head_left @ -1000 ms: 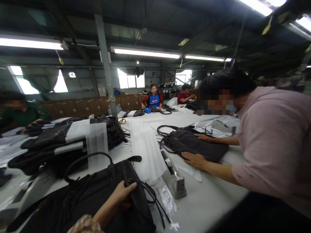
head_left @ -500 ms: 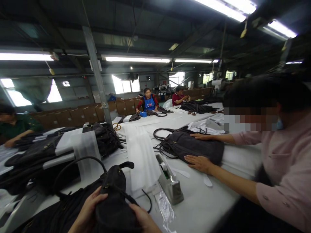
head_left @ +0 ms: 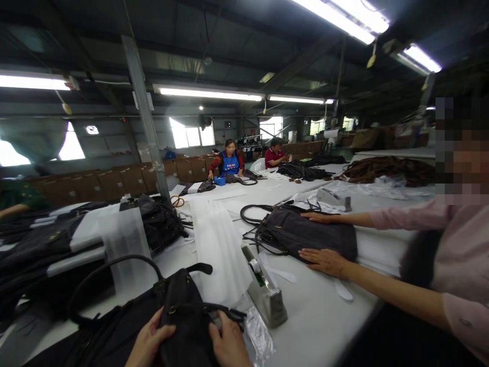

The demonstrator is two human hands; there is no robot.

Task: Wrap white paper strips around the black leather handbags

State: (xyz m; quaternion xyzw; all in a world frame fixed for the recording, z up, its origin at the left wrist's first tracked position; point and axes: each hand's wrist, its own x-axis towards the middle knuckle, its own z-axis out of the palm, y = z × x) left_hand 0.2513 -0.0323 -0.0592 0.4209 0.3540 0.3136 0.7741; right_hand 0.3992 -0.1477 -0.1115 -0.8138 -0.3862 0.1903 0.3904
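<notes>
- the black handbag lies at the near edge of the white counter, at about 6 o'clock in the view, its mouth pinched shut so nothing inside shows.
- the left hand clasps the bag's left flank, fingers curled onto the dark fabric; its grip is closed on the handbag.
- the right hand presses the bag's right flank, thumb up against the fabric; its grip likewise holds the handbag, so the bag sits squeezed between the two palms.
- a looped carry handle arches off the bag toward 10 o'clock, beyond the left hand.
- a grey tape dispenser stands just beside the bag at 2 o'clock from the right hand, apart from it.
- a strip of white foam wrap runs away from the bag toward 12 o'clock.
- a stack of dark handbags layered with white sheets sits at 10 o'clock.
- at 3 o'clock a co-worker in a pink sleeve lays both hands flat on a second dark bag.
- brown cartons line the far wall at 11 o'clock; their contents cannot be seen.
</notes>
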